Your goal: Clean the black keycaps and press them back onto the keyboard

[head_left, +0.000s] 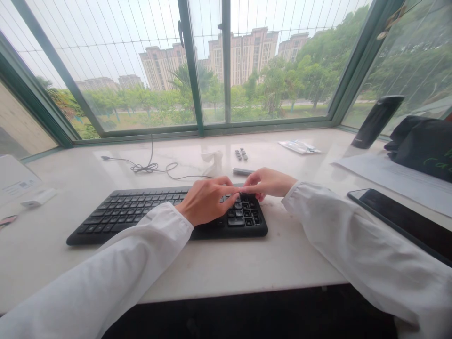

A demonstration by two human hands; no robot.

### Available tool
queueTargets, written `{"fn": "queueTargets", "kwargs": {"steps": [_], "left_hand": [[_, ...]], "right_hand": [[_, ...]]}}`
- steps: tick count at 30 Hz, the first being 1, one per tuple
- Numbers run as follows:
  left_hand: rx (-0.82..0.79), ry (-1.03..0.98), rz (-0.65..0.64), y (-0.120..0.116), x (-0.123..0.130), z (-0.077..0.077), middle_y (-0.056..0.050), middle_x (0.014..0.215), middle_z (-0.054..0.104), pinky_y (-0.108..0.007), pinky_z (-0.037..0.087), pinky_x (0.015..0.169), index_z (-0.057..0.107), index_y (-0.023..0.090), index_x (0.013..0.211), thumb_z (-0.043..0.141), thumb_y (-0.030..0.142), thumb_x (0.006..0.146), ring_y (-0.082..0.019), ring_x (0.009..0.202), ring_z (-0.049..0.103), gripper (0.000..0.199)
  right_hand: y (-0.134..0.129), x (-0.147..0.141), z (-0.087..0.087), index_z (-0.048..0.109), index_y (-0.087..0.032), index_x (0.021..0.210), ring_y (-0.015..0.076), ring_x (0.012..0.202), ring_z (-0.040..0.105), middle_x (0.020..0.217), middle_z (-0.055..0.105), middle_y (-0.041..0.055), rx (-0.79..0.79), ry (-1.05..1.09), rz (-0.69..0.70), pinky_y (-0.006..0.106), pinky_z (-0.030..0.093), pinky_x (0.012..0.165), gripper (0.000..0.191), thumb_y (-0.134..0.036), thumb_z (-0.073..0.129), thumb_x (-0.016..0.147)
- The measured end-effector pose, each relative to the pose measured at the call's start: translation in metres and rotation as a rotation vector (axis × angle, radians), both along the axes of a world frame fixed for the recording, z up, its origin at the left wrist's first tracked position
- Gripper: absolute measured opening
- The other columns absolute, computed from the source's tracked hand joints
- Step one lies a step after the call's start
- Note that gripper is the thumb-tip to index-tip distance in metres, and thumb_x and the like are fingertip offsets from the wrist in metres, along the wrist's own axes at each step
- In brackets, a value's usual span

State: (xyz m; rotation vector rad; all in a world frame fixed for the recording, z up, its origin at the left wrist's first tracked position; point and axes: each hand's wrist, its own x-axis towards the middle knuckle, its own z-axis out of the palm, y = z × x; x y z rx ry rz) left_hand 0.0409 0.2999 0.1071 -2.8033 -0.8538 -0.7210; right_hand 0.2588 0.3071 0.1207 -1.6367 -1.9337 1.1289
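Observation:
A black keyboard [137, 207] lies on the white counter, and several keycaps are off its number pad at the right end, baring the dark sockets. Over the top of that number pad, my left hand [210, 197] and my right hand [270, 183] meet at the fingertips. Both have thumb and index finger drawn together in a pinch. Whatever sits between the fingertips is too small or too covered to make out. Behind the hands, several loose keycaps [241, 154] stand in a small group. Close to my right fingers lies a slim metallic tool [243, 171], partly hidden.
A coiled cable [144, 167] and a crumpled white tissue [212, 162] lie behind the keyboard. To the right are a phone [399, 216], paper sheets [399, 181], a plastic packet [298, 147], a black bottle [377, 121] and a black cloth item [420, 146]. A white box [16, 179] stands left.

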Motion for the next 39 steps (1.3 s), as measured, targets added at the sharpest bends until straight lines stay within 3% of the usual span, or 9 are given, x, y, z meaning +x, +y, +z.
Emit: {"fn": "queueTargets", "kwargs": {"steps": [8,25,39], "left_hand": [[-0.013,0.025,-0.008,0.001,0.0,-0.002,0.001,0.1,0.068,-0.024,0.042,0.059,0.071,0.031,0.107,0.047,0.034,0.094,-0.011,0.067,0.061,0.028],[-0.007,-0.003,0.028,0.001,0.001,-0.002,-0.001,0.097,0.069,-0.026,0.042,0.058,0.073,0.027,0.101,0.046,0.034,0.093,-0.013,0.07,0.063,0.029],[0.03,-0.018,0.04,0.004,0.003,-0.002,-0.001,0.096,0.07,-0.025,0.04,0.057,0.073,0.028,0.101,0.046,0.037,0.093,-0.013,0.069,0.063,0.029]], "right_hand": [[-0.001,0.009,0.002,0.075,-0.016,0.093,0.0149,0.067,0.066,0.076,0.071,0.0055,-0.002,0.024,0.096,0.027,0.059,0.066,0.041,-0.049,0.076,0.067],[-0.004,-0.002,0.009,0.078,-0.016,0.08,0.0162,0.064,0.066,0.068,0.071,0.0051,0.034,-0.044,-0.038,0.028,0.059,0.065,0.03,-0.041,0.08,0.063],[0.02,0.002,0.013,0.078,-0.016,0.081,0.0163,0.068,0.069,0.066,0.072,0.0033,-0.049,-0.086,0.109,0.026,0.059,0.07,0.037,-0.045,0.082,0.059]]}}
